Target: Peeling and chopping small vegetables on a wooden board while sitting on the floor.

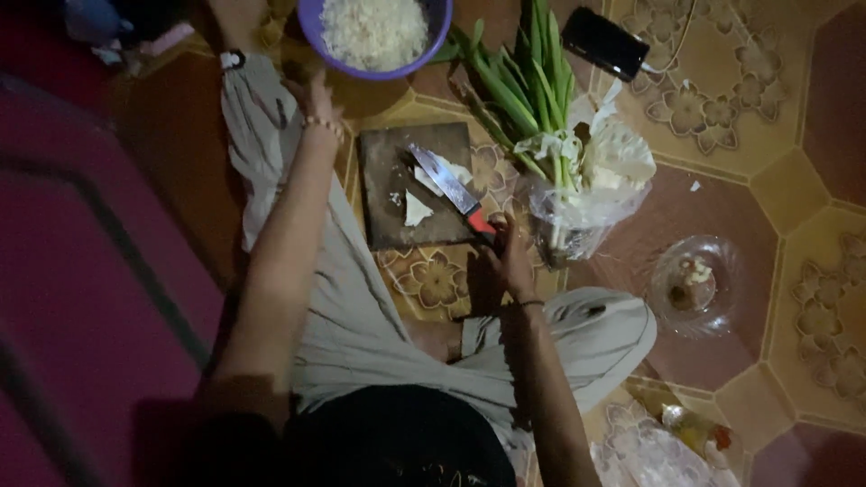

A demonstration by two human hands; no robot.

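My right hand [510,257] grips the red handle of a knife [448,188], whose blade lies across a dark wooden cutting board [388,221] on the floor. Pale vegetable pieces [416,210] lie on the board under and beside the blade. My left hand [314,97] is stretched forward, its fingers near the rim of a purple bowl [438,20] filled with shredded white vegetable; whether it holds anything I cannot tell.
Green onions [528,86] and a white cabbage piece in a clear bag [586,212] lie right of the board. A black phone [604,42] sits beyond them. A glass bowl [699,284] stands at right. A dark red mat [81,271] covers the left.
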